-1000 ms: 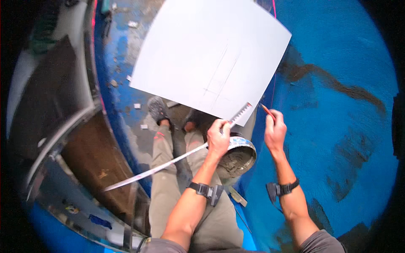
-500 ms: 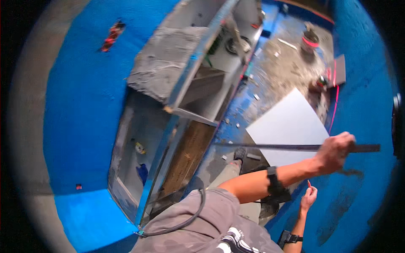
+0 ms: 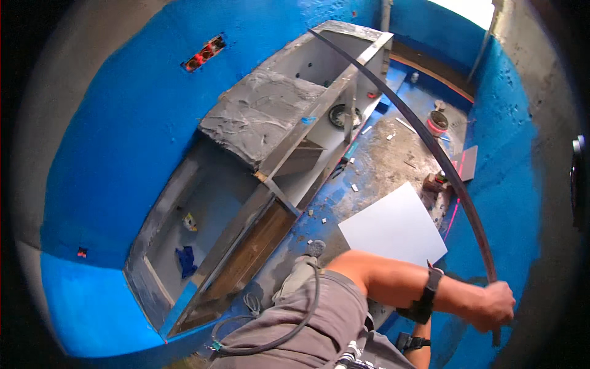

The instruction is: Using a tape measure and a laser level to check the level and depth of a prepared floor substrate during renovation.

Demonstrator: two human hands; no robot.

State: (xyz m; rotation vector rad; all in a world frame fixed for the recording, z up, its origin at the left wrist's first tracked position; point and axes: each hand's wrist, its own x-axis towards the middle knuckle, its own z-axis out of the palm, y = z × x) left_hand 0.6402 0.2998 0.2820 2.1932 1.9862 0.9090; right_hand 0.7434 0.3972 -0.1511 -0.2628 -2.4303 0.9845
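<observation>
The left hand (image 3: 495,305), at the lower right of the frame, is curled into a firm fist around a long dark ruler (image 3: 447,165), near its lower end. The ruler sweeps up to the top centre (its curve probably owes much to the fisheye lens), its far tip over the compartmented bench (image 3: 261,111); whether it touches there, I cannot tell. A second ago the ruler lay low across the person's legs, one end over the white panel (image 3: 393,224); now it has swung up and away. That suggests its edge is not guiding any line on the panel at this moment. The panel lies on the floor right of centre, its lower edge partly behind the left arm. The right hand is hidden behind that forearm, with only its strapped wrist (image 3: 413,343) showing at bottom right, so its grip cannot be told.
</observation>
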